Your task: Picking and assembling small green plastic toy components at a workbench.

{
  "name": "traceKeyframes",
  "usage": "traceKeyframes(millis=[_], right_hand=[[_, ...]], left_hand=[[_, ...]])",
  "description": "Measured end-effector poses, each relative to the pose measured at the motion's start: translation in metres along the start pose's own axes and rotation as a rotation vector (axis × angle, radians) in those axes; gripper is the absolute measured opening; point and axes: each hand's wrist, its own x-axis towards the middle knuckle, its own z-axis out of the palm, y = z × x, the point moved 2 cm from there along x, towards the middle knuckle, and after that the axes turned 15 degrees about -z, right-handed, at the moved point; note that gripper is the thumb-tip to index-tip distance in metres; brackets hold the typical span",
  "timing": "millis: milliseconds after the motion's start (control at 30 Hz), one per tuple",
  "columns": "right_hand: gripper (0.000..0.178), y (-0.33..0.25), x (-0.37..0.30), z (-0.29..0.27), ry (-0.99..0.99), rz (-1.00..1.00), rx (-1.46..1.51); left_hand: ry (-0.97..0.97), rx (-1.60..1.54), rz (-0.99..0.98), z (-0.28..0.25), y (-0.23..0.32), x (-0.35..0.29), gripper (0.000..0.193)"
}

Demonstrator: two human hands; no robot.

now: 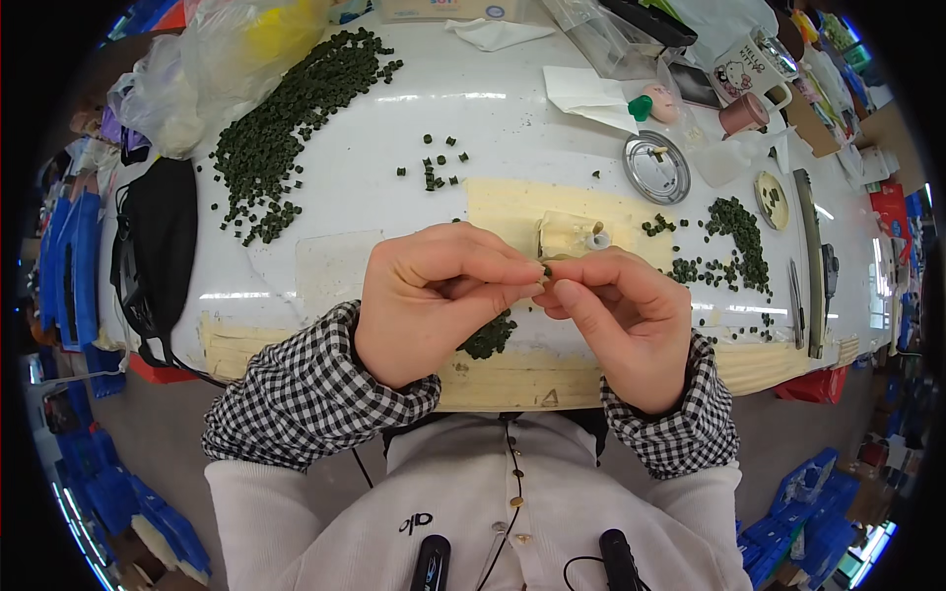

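Observation:
My left hand (429,295) and my right hand (626,315) meet over the near middle of the white table, both closed in a pinch. A small dark green part (548,271) shows where the fingertips come together; most of it is covered by them. Just beyond my hands, a cream-coloured block (567,234) with a small peg-like piece on top sits on cream tape. Partly hidden under my left hand is a pile of small dark green parts (490,338). Several more spool-shaped green parts (431,177) lie scattered farther off.
A large heap of green parts (286,118) spreads at the far left, beside plastic bags (197,84) and a black bag (158,251). To the right are a smaller heap (739,241), a round metal dish (656,167), tweezers (795,300), a mug (741,79) and a pink spool (744,115).

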Motion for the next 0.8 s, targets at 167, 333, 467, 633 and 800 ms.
traceKeyframes(millis=[167, 333, 467, 633, 800], right_hand=[[0.017, 0.001, 0.000, -0.001, -0.044, -0.057, -0.108], [0.018, -0.006, 0.003, 0.000, -0.144, -0.225, -0.409], [0.019, -0.002, 0.001, -0.002, -0.082, 0.000, -0.122], [0.020, -0.001, 0.001, -0.004, -0.021, 0.266, 0.186], [0.020, -0.002, 0.000, -0.005, -0.155, -0.045, -0.216]], left_hand=[[0.003, 0.143, 0.028, -0.002, 0.006, -0.001, 0.020], [0.011, 0.105, -0.045, -0.003, -0.001, 0.003, 0.021], [0.019, 0.118, -0.038, -0.004, 0.000, 0.003, 0.022], [0.067, 0.448, 0.270, -0.004, 0.011, 0.001, 0.022], [0.019, 0.153, -0.036, -0.003, 0.008, 0.003, 0.019]])
